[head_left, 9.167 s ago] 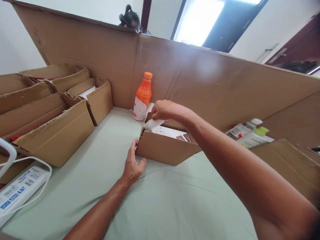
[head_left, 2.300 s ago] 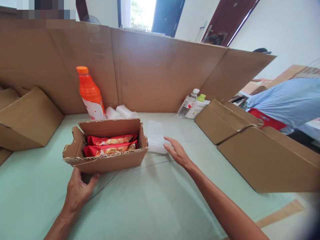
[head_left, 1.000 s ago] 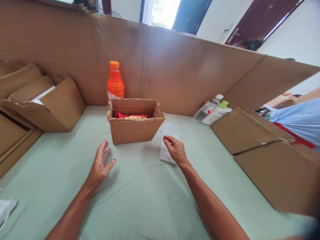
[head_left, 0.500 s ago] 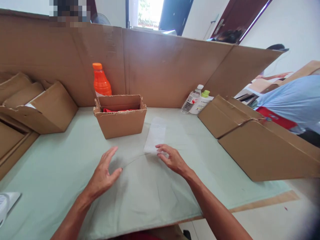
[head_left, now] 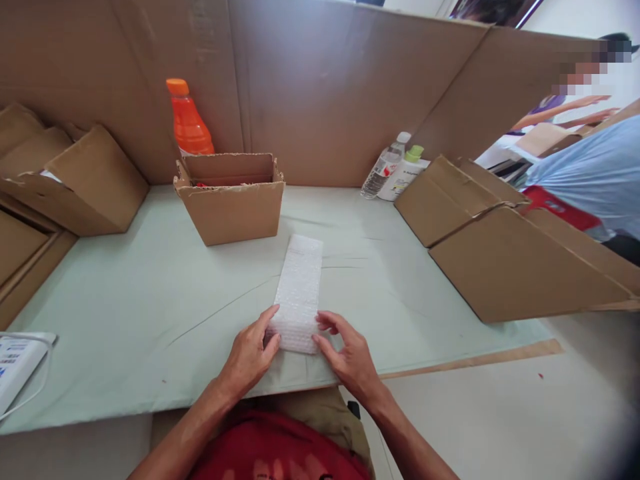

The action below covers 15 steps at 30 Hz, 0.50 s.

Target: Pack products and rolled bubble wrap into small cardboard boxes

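Observation:
A narrow bubble wrap bag [head_left: 300, 280] lies flat on the green tablecloth in front of me, its long side pointing away. My left hand [head_left: 251, 347] holds its near left edge, with thumb and forefinger curled at the side. At the opposite edge, my right hand [head_left: 350, 353] grips the bag lightly between curled fingers and thumb. Beyond the bag stands an open cardboard box [head_left: 233, 213] with something red inside, mostly hidden by its front wall.
An orange bottle [head_left: 191, 127] stands behind the box. A clear water bottle [head_left: 385, 167] and a white bottle with a green cap [head_left: 406, 177] lean at the back right. Cardboard boxes [head_left: 520, 260] flank the right side, others [head_left: 100, 180] the left. A white device [head_left: 20, 367] lies front left.
The bubble wrap bag has been drawn toward me. My left hand has moved right to its left edge, and my right hand stays at its right edge. The view has tipped downward.

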Available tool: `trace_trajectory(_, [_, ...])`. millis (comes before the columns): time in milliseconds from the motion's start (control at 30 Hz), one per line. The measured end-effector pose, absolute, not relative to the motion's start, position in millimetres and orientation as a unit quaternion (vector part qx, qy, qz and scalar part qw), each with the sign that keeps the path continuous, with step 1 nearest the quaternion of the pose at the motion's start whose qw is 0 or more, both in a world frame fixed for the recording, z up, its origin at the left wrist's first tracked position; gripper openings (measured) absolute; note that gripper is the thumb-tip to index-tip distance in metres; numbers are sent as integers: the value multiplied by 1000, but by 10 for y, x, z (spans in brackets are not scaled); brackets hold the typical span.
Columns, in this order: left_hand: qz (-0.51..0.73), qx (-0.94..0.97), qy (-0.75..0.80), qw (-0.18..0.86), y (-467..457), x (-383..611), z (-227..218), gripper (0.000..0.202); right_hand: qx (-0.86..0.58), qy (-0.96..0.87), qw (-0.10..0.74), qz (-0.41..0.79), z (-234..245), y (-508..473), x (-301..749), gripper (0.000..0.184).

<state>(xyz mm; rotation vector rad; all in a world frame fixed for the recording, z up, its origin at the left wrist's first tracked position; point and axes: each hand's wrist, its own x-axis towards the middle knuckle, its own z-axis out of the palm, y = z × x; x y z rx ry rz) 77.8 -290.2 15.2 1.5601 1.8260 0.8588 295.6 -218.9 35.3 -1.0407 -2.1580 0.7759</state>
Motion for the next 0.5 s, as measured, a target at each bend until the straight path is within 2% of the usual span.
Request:
trace_trajectory(67, [299, 585, 701, 278, -2793, 776, 155, 59, -377, -831, 359, 196, 351, -2267, 2980, 27])
trace_trajectory(100, [287, 588, 707, 270, -2734, 777, 150, 60, -356, -848, 355, 167, 346, -2299, 2972, 27])
trace_trajectory(200, [285, 598, 709, 242, -2598, 783, 120, 61, -305, -901, 278, 130, 295, -2336, 2876, 30])
trace_trajectory(300, [354, 614, 685, 170, -2616, 775, 109, 58, -306, -917, 233, 105, 214, -2289, 2749, 24])
trace_trajectory(400, [397, 658, 629, 115, -2817, 741, 139, 57, -309, -913, 236, 127, 176, -2241, 2703, 20])
trace_trajectory(500, [389, 696, 586, 144, -3066, 724, 177, 56, -297, -900, 238, 214, 204, -2251, 2749, 20])
